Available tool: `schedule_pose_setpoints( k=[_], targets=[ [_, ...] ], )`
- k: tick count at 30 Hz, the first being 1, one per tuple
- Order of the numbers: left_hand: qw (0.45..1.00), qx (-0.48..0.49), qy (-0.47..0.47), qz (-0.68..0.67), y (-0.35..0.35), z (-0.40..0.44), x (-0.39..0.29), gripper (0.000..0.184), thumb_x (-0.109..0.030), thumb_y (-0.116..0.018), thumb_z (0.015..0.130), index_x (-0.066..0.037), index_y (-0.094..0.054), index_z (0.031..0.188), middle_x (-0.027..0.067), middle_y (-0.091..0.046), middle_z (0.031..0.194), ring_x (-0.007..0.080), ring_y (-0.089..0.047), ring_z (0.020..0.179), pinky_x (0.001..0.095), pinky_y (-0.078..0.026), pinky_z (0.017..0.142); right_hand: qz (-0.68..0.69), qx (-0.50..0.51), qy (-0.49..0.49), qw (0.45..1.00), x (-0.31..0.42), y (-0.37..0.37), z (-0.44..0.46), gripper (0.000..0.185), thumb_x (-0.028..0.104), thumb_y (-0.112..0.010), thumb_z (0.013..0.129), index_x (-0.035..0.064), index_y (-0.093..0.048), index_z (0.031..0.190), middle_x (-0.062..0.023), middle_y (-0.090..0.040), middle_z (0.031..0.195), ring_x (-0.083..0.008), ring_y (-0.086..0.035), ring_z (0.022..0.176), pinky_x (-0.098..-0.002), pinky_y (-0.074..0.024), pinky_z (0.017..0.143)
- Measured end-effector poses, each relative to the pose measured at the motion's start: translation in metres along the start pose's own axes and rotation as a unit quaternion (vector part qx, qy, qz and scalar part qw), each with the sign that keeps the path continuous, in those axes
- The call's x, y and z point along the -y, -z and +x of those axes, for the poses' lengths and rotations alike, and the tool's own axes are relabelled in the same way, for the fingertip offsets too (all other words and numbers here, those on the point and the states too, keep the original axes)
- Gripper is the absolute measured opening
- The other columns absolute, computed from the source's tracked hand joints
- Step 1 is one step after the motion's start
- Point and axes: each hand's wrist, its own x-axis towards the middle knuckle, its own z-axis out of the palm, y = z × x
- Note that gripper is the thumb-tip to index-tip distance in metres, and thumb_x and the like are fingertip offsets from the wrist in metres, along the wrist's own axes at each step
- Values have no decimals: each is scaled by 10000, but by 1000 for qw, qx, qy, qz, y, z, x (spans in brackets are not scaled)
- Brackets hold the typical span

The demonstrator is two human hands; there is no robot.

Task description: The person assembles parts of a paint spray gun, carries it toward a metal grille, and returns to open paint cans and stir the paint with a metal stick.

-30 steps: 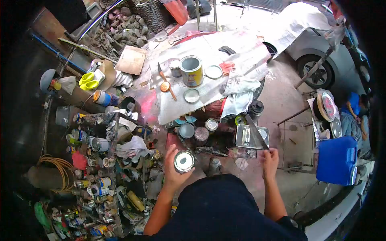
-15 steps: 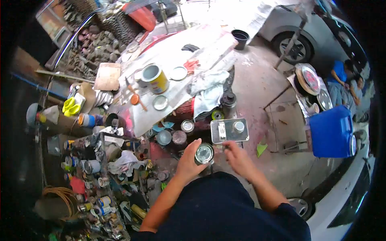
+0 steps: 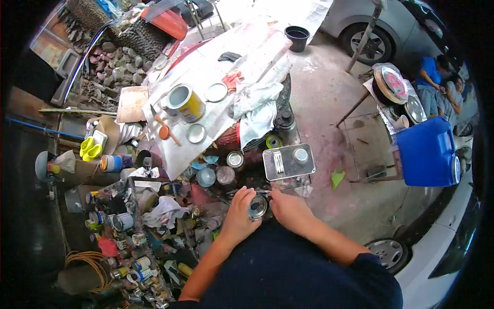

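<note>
A small round tin can [image 3: 258, 206] with a shiny metal top is in front of my dark shirt. My left hand [image 3: 238, 215] is wrapped round its left side. My right hand [image 3: 289, 210] is closed at the far right of the can's rim. A thin tool-like piece [image 3: 264, 192] shows between the fingers at the rim; its kind is too small to make out. Just beyond lies a flat rectangular metal tin [image 3: 289, 161] with a round cap. Left of that stand a silver-lidded can [image 3: 235, 159] and a cloudy plastic cup [image 3: 206, 177].
A covered table [image 3: 175, 154] holds a large yellow paint can [image 3: 186, 102], lids and rags. Paint cans crowd the shelf [image 3: 135, 191] at left. A blue jerrycan [image 3: 427, 152] stands at right near a parked car [image 3: 453, 226]. Two people sit at far right.
My right hand has moved left, from beside the can to its rim. The can and my left hand have shifted slightly down and left in view. The view itself has shifted a little.
</note>
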Motion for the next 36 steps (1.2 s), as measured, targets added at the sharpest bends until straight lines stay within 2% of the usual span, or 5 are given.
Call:
schedule_pose_setpoints(
  k=[8, 11, 17, 29, 36],
  targets=[
    [990, 38, 88, -108, 6, -29, 2, 849, -45, -838, 650, -28, -431, 1394, 205, -493, 1402, 398, -460, 1363, 454, -381, 1153, 111, 139, 48, 983, -1, 6, 4, 239, 201, -525, 988, 30, -519, 1154, -240, -690, 888, -474, -661, 867, -567, -507, 758],
    [999, 25, 19, -36, 1, -35, 11, 846, -47, -838, 664, -19, -429, 1403, 202, -489, 1415, 394, -463, 1366, 445, -381, 1152, 21, 152, 22, 988, 7, 4, -2, 289, 198, -553, 994, 49, -503, 1237, -263, -663, 915, -476, -647, 902, -531, -496, 769],
    [988, 40, 61, -133, -2, -44, 13, 876, -53, -852, 663, -27, -416, 1422, 202, -472, 1438, 384, -449, 1384, 433, -369, 1162, 207, 210, 78, 952, -20, -6, 6, 431, 195, -512, 1000, 63, -435, 1403, -283, -669, 1055, -471, -645, 1018, -538, -502, 864],
    [998, -13, 2, -53, -1, -44, 1, 867, -30, -853, 610, -49, -433, 1368, 179, -473, 1423, 376, -423, 1405, 449, -360, 1176, 99, 66, 88, 989, 4, 3, -9, 290, 192, -557, 989, 72, -531, 1252, -246, -691, 964, -459, -665, 912, -530, -525, 779],
    [999, 9, 0, -31, -1, -52, 0, 906, -42, -872, 590, -49, -430, 1381, 179, -469, 1425, 383, -423, 1393, 459, -362, 1170, -12, 130, 117, 985, 11, 4, -12, 239, 180, -536, 986, 74, -521, 1199, -247, -681, 920, -458, -662, 871, -558, -510, 750]
  ],
)
